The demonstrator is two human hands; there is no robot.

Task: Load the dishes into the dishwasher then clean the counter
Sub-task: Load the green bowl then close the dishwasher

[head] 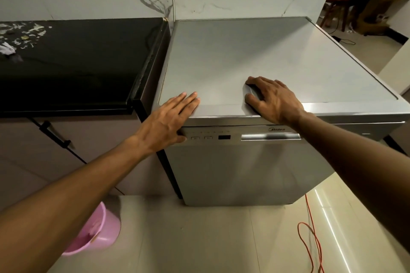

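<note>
So the dishwasher (244, 157) sits centre frame, door shut, handle (270, 136) just right of the little display; no dishes visible anywhere, so my guess is the loading part is either done or hasn't got going, can't tell which from here. Left hand (168, 119) lies flat on the front left corner of the dishwasher top (255, 55), fingers straight and together, thumb hanging over the control strip; it's holding nothing. Right hand (275, 99) is further right on the front edge, fingers curled round a small grey thing (251, 93); could be a sponge or a cloth pad, too blurry to call, but the grip is definitely closed on it.

Looks to me like the wiping step is in hand, starting on the machine's lid; the real mess is the scraps (20, 35) and a crumpled bit of paper in the upper left of the frame, on the black counter (77, 62), well apart from both hands. Next move probably calls for shifting left and sweeping that litter toward the counter edge; the pink bucket (97, 230) at lower left on the floor seems the obvious place to catch it; watch the red cable (310, 228) on the floor at lower right.
</note>
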